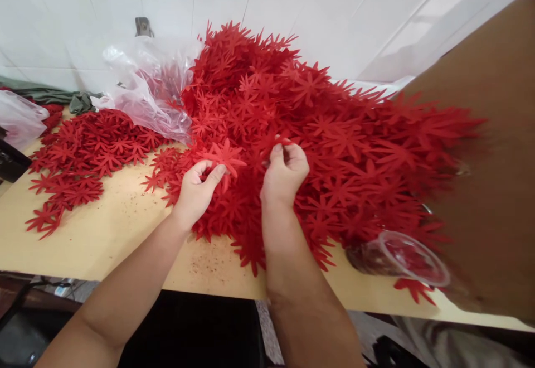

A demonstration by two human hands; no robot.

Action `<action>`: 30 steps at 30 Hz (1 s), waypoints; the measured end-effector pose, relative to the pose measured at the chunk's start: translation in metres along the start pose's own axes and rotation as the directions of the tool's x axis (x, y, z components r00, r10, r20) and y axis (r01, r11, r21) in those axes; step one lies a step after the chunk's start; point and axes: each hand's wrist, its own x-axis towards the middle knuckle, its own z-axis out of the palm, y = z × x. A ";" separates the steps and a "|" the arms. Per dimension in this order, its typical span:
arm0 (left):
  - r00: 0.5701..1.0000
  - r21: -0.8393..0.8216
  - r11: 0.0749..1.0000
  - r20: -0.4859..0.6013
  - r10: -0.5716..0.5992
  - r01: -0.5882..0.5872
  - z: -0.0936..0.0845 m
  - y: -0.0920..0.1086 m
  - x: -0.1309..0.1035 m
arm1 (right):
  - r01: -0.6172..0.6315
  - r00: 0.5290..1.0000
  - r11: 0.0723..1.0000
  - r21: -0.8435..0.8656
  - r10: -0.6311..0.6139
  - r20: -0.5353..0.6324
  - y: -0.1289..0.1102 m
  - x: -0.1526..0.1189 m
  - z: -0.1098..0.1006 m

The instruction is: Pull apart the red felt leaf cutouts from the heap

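Two bare hands over the pale wooden counter (104, 234). Left hand (196, 189) pinching one red star-shaped cut-out flower (225, 158), thumb and forefinger closed on its lower petal, flower standing up just above the pile's near edge. Right hand (284, 170) curled nearly shut, fingers (276, 153) nipping another red petal piece (273, 140) at the top of the heap; hard to tell whether one piece or several. Both hands close together, not touching.

Two heaps of the same red cut-outs, far too many to count: one big mound of red flower shapes (334, 134) filling the middle and running up to the white tiled wall (334, 11), one flatter spread of red flower shapes (79, 150) at the left, well apart from the hands. Two clear plastic bags: a crumpled one (142, 89) between the heaps with red pieces inside, another (19, 117) at the far left edge. One clear plastic cup (401, 253) lying on its side at the mound's right foot. One big brown cardboard sheet (493, 161) along the right. Reddish crumbs scattered on the counter.
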 end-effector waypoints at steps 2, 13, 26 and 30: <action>1.000 -0.029 0.999 0.008 -0.014 0.014 -0.001 -0.001 0.001 | 0.111 0.993 0.992 -0.060 -0.108 0.045 -0.001 0.000 -0.001; 0.992 0.043 0.999 0.126 0.008 -0.013 -0.005 -0.001 0.004 | -0.196 0.714 0.980 0.044 0.111 0.691 -0.036 -0.030 0.007; 0.992 -0.214 0.969 0.071 -0.109 0.122 -0.019 0.015 0.026 | -0.110 0.978 0.991 0.082 0.093 0.189 -0.001 0.001 0.005; 0.988 -0.172 0.978 0.121 -0.097 0.117 -0.015 0.012 0.029 | -0.085 0.953 0.996 0.033 0.071 0.293 0.001 -0.003 0.006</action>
